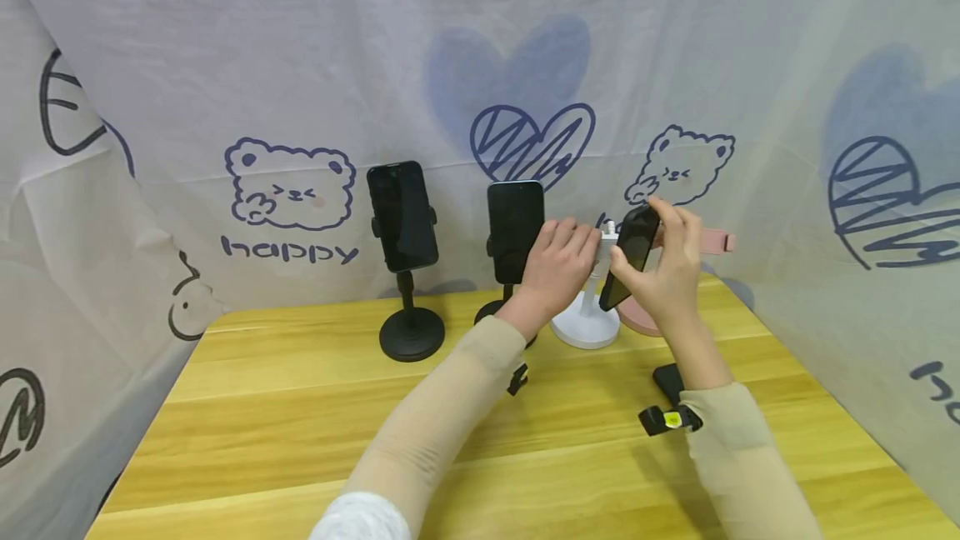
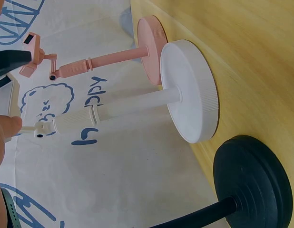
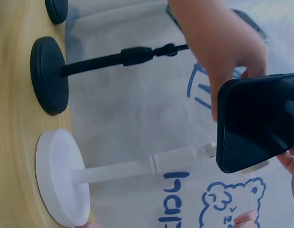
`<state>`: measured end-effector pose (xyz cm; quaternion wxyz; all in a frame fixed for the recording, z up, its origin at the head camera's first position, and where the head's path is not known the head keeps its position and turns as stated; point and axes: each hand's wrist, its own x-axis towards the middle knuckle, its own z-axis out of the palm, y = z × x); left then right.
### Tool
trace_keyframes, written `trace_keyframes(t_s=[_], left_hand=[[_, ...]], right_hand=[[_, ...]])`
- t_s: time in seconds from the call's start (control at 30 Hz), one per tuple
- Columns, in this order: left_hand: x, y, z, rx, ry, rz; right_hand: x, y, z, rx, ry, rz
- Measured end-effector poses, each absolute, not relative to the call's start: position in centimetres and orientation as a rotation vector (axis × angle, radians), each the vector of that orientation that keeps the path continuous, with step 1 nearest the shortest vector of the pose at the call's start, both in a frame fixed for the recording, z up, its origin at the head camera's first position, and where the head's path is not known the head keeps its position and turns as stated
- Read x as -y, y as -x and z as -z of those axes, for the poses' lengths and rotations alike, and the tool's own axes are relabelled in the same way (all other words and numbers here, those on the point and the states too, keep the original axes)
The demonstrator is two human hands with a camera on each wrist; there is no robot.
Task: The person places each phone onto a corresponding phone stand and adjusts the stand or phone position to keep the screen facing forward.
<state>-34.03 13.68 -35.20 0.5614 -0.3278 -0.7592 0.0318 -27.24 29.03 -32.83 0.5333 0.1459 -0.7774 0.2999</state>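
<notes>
My right hand (image 1: pixel 669 273) grips a black smartphone (image 1: pixel 634 250) by its edges, thumb on the near side and fingers on the far one. The phone is tilted in front of the white phone stand (image 1: pixel 588 325). From the left, my left hand (image 1: pixel 557 267) reaches to the top of that stand. In the left wrist view its thumb presses the white clamp (image 2: pixel 5 99), and a dark corner of the phone lies close by. The phone (image 3: pixel 261 121) covers most of the clamp in the right wrist view, so whether it sits inside cannot be told.
Two black stands hold upright phones: one phone (image 1: pixel 402 217) at left, another phone (image 1: pixel 516 227) beside my left hand. A pink stand (image 1: pixel 717 242) is behind my right hand. A flat black object (image 1: pixel 666 380) lies near my right wrist. Patterned cloth (image 1: pixel 300 40) hangs behind the table.
</notes>
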Motion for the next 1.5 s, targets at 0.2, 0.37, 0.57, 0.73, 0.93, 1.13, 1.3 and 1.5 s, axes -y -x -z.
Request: trace_keyframes(t_s=[0.2,0.37,0.57,0.73,0.93,1.13,1.3,1.5], left_hand=[[-13.7,34.2,35.4,1.788,0.756,-0.087],[-13.6,34.0,35.3,1.801,0.745,-0.091],[-13.8,33.8,35.2,1.819,0.739,-0.095],[-14.0,33.8,35.4,1.805,0.730,-0.096],[-14.1,33.9,35.1,1.790,0.724,-0.089],[-14.0,34.0,34.8,1.776,0.733,-0.092],[-14.0,34.3,35.0,1.693,0.726,-0.105],[-14.0,34.2,35.0,1.678,0.738,-0.107]], right_hand=[[-29.3,28.5,33.3,1.825,-0.338,-0.733],[-29.0,29.1,33.4,1.825,-0.339,-0.744],[-28.8,29.7,33.6,1.850,-0.339,-0.740],[-28.9,29.9,33.8,1.860,-0.317,-0.753],[-28.9,30.1,33.7,1.884,-0.293,-0.745],[-28.9,30.8,33.7,1.880,-0.289,-0.655],[-29.1,31.2,33.9,1.877,-0.268,-0.620],[-29.4,31.4,34.1,1.862,-0.267,-0.618]])
